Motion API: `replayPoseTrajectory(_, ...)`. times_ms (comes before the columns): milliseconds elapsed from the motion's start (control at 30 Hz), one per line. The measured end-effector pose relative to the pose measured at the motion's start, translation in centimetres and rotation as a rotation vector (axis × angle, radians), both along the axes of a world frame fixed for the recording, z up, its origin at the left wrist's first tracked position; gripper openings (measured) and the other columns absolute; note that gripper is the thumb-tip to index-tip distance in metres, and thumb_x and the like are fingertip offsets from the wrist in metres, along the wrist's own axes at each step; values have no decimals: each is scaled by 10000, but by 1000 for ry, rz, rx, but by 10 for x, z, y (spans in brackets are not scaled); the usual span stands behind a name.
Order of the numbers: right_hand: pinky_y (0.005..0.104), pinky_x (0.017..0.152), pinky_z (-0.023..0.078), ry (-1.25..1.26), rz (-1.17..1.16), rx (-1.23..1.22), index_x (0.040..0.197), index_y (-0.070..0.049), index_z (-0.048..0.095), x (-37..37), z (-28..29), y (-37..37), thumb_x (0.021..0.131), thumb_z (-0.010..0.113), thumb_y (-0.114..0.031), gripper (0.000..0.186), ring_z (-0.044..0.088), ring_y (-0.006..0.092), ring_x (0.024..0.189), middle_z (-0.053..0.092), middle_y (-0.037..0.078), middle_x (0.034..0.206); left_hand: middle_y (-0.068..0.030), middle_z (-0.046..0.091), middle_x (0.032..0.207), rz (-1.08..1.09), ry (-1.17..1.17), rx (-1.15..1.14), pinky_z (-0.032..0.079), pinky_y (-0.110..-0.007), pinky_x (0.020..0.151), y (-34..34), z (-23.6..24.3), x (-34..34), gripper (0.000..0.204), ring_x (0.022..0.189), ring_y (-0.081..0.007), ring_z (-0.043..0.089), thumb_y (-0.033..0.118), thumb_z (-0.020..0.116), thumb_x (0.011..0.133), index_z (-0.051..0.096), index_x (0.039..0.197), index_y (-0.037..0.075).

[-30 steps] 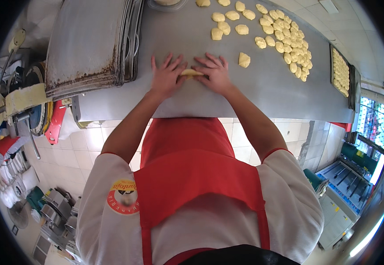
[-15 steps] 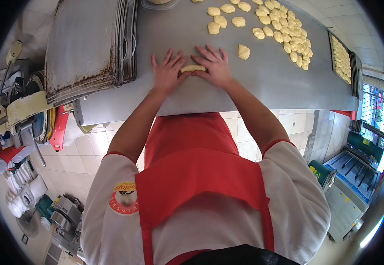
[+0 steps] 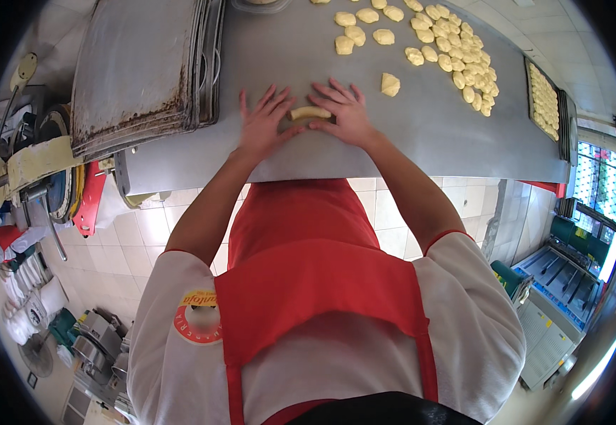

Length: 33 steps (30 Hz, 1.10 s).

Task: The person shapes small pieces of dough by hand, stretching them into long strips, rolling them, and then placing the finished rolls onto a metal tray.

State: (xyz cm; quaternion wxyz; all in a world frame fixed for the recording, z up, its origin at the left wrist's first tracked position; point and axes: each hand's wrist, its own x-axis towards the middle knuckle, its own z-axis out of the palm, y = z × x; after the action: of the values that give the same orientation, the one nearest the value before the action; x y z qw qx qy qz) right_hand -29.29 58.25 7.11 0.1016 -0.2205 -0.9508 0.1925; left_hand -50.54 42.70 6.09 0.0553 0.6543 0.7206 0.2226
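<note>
Dough roll on the metal tabletop, in the space between your two hands and beyond your thumbs. Its long axis runs from your left to your right, nearly parallel to the tabletop's near edge; the roll lies flat along its length and is slightly bowed, the middle arching away from you. One end points toward your left hand, the other toward your right hand. Your left hand is open, palm down, fingers spread apart and directed away from you, the thumb angled inward on the near side of the roll. Your right hand is likewise open, its fingers slanting up and to the left, with the right end of the roll lying in the gap between index finger and thumb. Neither hand is clamped on the dough; whether the fingers lightly touch its ends cannot be told. The thumb tips lie near each other. Beyond your right hand, a single dough piece sits by itself; farther off lies a dense cluster of dough pieces. To your left, a stack of baking trays rests on the tabletop; at the far right, a filled tray holds rows of small pieces.
</note>
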Motion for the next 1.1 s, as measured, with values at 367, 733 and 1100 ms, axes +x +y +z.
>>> replayPoseTrajectory(367, 487, 1119, 381, 388, -217, 27, 923, -195, 815, -22, -1, -53, 814, 861, -212, 119, 581, 247, 1260, 653, -17, 1365, 79, 680, 1390, 39, -83, 65, 68, -682, 1267, -1, -6, -4, 240, 1428, -221, 548, 228, 753, 961, 783, 1199, 246)
replayPoseTrajectory(733, 567, 1167, 345, 353, -115, 230, 946, -168, 761, -45, -7, -54, 838, 807, -176, 117, 580, 224, 1291, 639, -36, 1371, 79, 684, 1387, 71, -83, 56, 62, -693, 1259, 1, -14, -6, 242, 1424, -224, 546, 252, 729, 982, 786, 1216, 228)
replayPoseTrajectory(1100, 529, 1094, 420, 75, -852, 176, 1281, -140, 743, 197, -16, -51, 1035, 664, -195, 264, 559, 344, 1303, 599, 112, 1481, -32, 624, 1462, 81, -196, 159, 162, -732, 1256, -1, -22, -9, 486, 1433, -266, 526, 377, 730, 975, 629, 1419, 206)
